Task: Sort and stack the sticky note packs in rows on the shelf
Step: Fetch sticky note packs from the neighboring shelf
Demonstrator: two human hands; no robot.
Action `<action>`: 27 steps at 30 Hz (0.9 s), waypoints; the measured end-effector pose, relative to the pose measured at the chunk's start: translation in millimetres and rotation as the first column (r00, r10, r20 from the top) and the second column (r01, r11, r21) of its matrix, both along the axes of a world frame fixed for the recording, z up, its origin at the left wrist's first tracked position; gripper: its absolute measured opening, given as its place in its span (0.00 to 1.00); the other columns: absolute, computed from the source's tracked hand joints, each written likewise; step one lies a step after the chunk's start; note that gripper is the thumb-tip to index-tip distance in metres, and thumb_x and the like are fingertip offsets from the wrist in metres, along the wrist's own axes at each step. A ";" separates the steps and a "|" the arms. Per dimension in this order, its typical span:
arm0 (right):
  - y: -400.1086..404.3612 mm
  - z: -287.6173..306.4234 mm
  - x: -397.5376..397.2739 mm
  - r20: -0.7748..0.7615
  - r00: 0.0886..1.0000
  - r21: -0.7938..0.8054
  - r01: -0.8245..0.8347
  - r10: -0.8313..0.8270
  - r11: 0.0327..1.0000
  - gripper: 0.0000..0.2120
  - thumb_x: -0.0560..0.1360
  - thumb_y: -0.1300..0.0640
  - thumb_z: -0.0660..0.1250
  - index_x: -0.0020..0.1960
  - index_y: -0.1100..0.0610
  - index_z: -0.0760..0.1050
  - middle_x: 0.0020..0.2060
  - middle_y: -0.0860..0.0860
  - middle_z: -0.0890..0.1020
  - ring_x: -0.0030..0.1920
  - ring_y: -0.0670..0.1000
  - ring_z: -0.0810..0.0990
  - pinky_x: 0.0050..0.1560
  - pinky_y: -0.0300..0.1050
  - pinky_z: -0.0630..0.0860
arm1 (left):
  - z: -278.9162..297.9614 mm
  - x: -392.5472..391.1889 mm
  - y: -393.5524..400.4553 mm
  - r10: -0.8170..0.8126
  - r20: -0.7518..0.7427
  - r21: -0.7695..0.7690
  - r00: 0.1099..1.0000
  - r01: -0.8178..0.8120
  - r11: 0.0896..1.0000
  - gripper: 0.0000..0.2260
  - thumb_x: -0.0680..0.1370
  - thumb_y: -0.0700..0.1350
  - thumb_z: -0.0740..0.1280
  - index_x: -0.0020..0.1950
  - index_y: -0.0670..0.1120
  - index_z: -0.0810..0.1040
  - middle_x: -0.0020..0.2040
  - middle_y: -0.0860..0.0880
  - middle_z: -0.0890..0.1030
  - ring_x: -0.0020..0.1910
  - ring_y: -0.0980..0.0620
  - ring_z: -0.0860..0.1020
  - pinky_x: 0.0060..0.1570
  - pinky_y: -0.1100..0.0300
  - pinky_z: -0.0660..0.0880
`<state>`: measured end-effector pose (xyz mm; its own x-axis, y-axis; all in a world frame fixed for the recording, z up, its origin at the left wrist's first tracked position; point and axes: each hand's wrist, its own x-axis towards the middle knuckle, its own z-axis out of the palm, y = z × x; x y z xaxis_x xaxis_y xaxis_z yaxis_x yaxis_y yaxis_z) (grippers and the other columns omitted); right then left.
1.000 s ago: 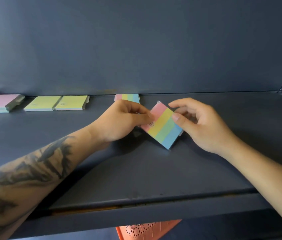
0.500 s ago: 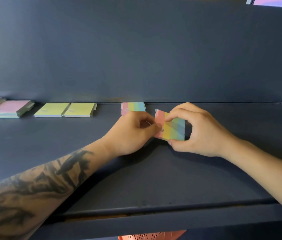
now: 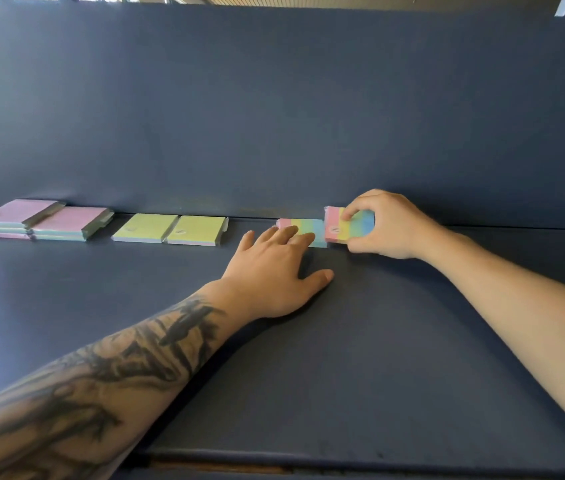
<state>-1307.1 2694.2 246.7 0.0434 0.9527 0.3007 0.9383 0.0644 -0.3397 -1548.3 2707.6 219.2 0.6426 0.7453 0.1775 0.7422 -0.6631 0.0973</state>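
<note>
A dark blue shelf (image 3: pixel 378 358) with a tall back panel (image 3: pixel 274 116) holds sticky note packs in a row along its rear edge. At 10 o'clock sit two stacks of pink packs (image 3: pixel 43 221), side by side and touching; how many packs each stack holds cannot be told. Just right of them lie two yellow packs (image 3: pixel 170 228), edge to edge. Near 12 o'clock a striped pack (image 3: pixel 305 226) lies flat against the back panel, with the left hand (image 3: pixel 270 271) spread open beside it, its fingertips resting on the pack's near edge and the thumb flat on the shelf. The right hand (image 3: pixel 388 230) pinches a second striped pack (image 3: pixel 343 225) between thumb and curled fingers, holding it tilted at the first one's right edge, low over the shelf; whether it touches the shelf cannot be told. From 1 to 3 o'clock the rear edge is bare, and the front of the shelf lies open to its lip (image 3: pixel 343 460).
</note>
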 end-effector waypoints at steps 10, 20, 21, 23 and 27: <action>1.8 -21.3 -0.2 -0.096 0.995 0.020 -0.027 0.029 0.999 0.20 0.68 0.54 0.76 0.59 0.43 0.81 0.58 0.44 0.78 0.55 0.48 0.76 0.49 0.37 0.70 | -3.9 -0.3 9.2 0.016 -0.041 -0.047 0.999 -0.018 0.999 0.36 0.79 0.74 0.48 0.81 0.55 0.62 0.82 0.54 0.62 0.80 0.51 0.60 0.78 0.41 0.56; -1.6 -23.9 -11.0 -0.069 0.998 0.058 0.008 -0.004 0.998 0.18 0.72 0.58 0.73 0.61 0.51 0.83 0.71 0.49 0.73 0.70 0.49 0.71 0.61 0.33 0.61 | -1.1 -2.0 6.3 0.049 -0.049 -0.038 0.998 -0.051 0.998 0.35 0.80 0.72 0.51 0.81 0.54 0.63 0.81 0.55 0.63 0.79 0.51 0.62 0.77 0.43 0.57; -1.3 -25.5 -12.9 -0.067 0.998 0.052 0.009 -0.006 0.999 0.18 0.73 0.57 0.72 0.63 0.50 0.83 0.74 0.49 0.71 0.72 0.49 0.70 0.64 0.35 0.60 | -0.9 -2.6 5.6 0.055 -0.050 -0.037 0.997 -0.057 0.998 0.35 0.80 0.72 0.52 0.81 0.54 0.63 0.81 0.54 0.64 0.79 0.51 0.63 0.77 0.43 0.58; -1.6 -27.1 -16.2 -0.062 0.998 0.035 0.003 -0.001 0.999 0.20 0.74 0.56 0.71 0.66 0.50 0.81 0.75 0.48 0.69 0.74 0.50 0.68 0.67 0.35 0.58 | -0.1 -3.8 5.0 0.060 -0.049 -0.036 0.997 -0.062 0.997 0.35 0.80 0.72 0.52 0.80 0.53 0.64 0.80 0.54 0.66 0.78 0.50 0.64 0.76 0.44 0.58; -2.3 -27.2 -21.5 -0.055 0.998 0.004 -0.026 0.026 1.000 0.21 0.77 0.56 0.69 0.70 0.49 0.79 0.75 0.48 0.70 0.74 0.48 0.68 0.66 0.33 0.57 | 2.6 -7.1 7.2 0.073 -0.054 -0.036 0.996 -0.075 0.997 0.35 0.79 0.72 0.53 0.80 0.52 0.64 0.79 0.53 0.68 0.78 0.50 0.65 0.77 0.42 0.56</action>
<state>-1328.6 2691.9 219.5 0.0353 0.9529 0.3014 0.9162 0.0895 -0.3905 -1555.3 2714.9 221.7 0.5934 0.7965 0.1155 0.7937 -0.6030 0.0806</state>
